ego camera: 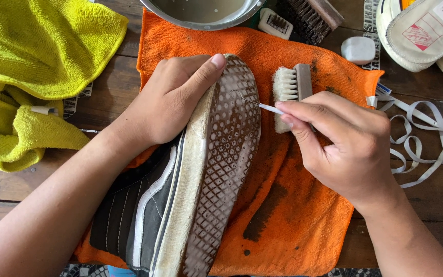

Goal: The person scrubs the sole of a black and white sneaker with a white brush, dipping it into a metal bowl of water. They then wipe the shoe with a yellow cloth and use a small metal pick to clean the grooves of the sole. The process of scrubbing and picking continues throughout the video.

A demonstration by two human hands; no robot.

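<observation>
Shoe: a dark grey canvas high-top sneaker point(149, 205) with a white rubber sidewall lay on its side, its dirty waffle-patterned sole facing right.
Pick: a thin hooked metal pick point(252, 101) with a white handle touched the sole's far end.

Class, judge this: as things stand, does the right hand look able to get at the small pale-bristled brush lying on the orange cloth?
Probably yes. The brush lies just beyond the right hand, nothing between them, though its fingers hold a thin hooked pick.
</observation>
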